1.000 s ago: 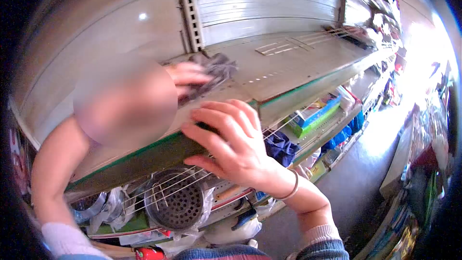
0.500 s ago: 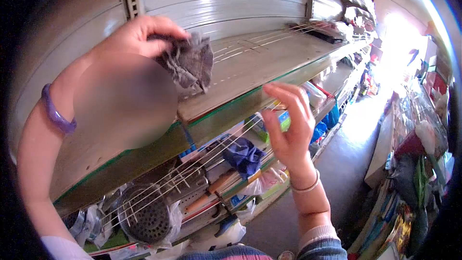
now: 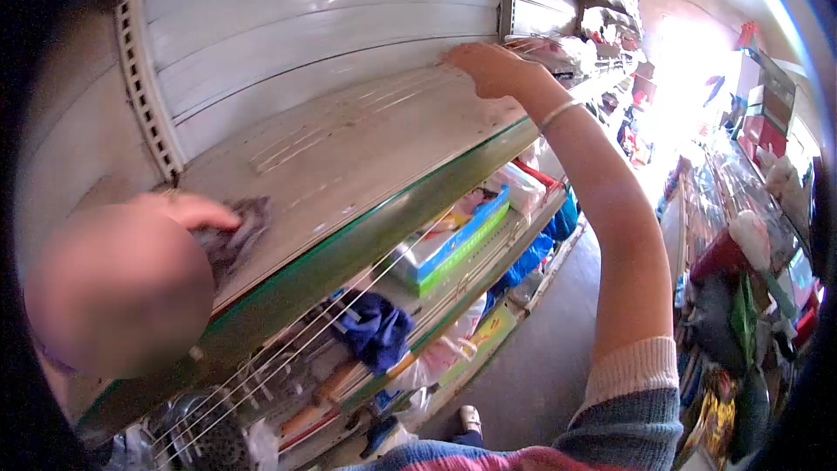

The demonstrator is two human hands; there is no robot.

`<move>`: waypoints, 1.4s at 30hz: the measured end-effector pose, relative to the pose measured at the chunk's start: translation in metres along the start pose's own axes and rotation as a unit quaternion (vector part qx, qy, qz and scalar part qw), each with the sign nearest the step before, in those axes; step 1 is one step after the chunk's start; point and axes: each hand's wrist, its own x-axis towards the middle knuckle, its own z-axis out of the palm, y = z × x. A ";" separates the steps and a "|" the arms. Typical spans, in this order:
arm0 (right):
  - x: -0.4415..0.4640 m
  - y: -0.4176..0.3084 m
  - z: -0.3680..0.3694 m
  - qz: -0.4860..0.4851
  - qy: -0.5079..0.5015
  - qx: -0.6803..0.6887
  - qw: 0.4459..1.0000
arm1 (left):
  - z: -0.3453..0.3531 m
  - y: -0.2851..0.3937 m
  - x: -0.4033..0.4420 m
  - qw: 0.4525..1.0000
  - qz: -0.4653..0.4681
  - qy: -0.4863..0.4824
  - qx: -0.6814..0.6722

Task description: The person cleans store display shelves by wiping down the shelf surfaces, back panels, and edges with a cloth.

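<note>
My left hand is at the near left of the upper shelf, partly hidden by a blurred round patch. Its fingers are closed on a crumpled grey cloth that rests against the shelf board. My right hand reaches across to the far back part of the same shelf, by the back panel. Its fingers stretch out to the left, the tips smeared by motion, and I see nothing held in them. Pale thin lines run along the board between the hands.
Below, a wire guard fronts a lower shelf with a dark blue cloth, a blue-green box and a perforated round pan. Packed goods line the aisle's right side. A shoe shows on the floor.
My left hand has lowered the grey cloth from the air to the board at the left. My right hand has moved from in front of the shelf to its far back. The view has shifted.
</note>
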 end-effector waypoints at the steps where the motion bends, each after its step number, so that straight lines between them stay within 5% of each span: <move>1: 0.012 0.018 0.016 -0.010 -0.032 -0.012 0.999 | -0.003 0.004 0.006 0.999 -0.034 -0.028 -0.006; 5: 0.045 0.064 0.054 -0.128 -0.011 0.006 0.992 | -0.003 0.014 0.026 0.982 -0.174 -0.064 -0.046; 8: 0.050 0.056 0.047 -0.132 -0.063 0.009 0.989 | -0.006 0.023 0.036 0.958 -0.270 -0.070 -0.066; 14: 0.048 0.071 0.027 -0.259 0.099 0.016 0.961 | 0.002 0.031 0.036 0.931 -0.352 -0.029 -0.089; 17: 0.043 0.069 0.020 -0.278 0.100 -0.029 0.955 | 0.008 0.032 0.038 0.924 -0.371 0.001 -0.094; 19: 0.054 0.076 0.014 -0.246 0.186 -0.094 0.947 | 0.015 0.033 0.035 0.913 -0.397 0.024 -0.092; 26: 0.069 0.143 0.012 -0.182 0.296 -0.051 0.936 | 0.015 0.047 0.085 0.952 -0.299 -0.001 -0.064; 30: 0.058 0.199 0.053 -0.062 0.288 -0.057 0.954 | 0.029 0.028 0.164 0.974 -0.197 -0.023 -0.110; 34: 0.054 0.239 0.086 0.015 0.202 -0.003 0.979 | 0.053 -0.006 0.307 0.990 -0.037 -0.063 -0.118; 37: 0.051 0.249 0.101 0.114 0.114 -0.051 0.986 | 0.060 -0.006 0.411 0.992 -0.032 -0.072 -0.098; 39: 0.045 0.243 0.098 0.165 0.059 -0.133 0.975 | 0.065 -0.022 0.439 0.998 0.021 -0.038 -0.041; 42: 0.048 0.249 0.110 0.191 -0.006 -0.018 0.981 | 0.065 -0.033 0.408 0.999 0.023 -0.031 -0.019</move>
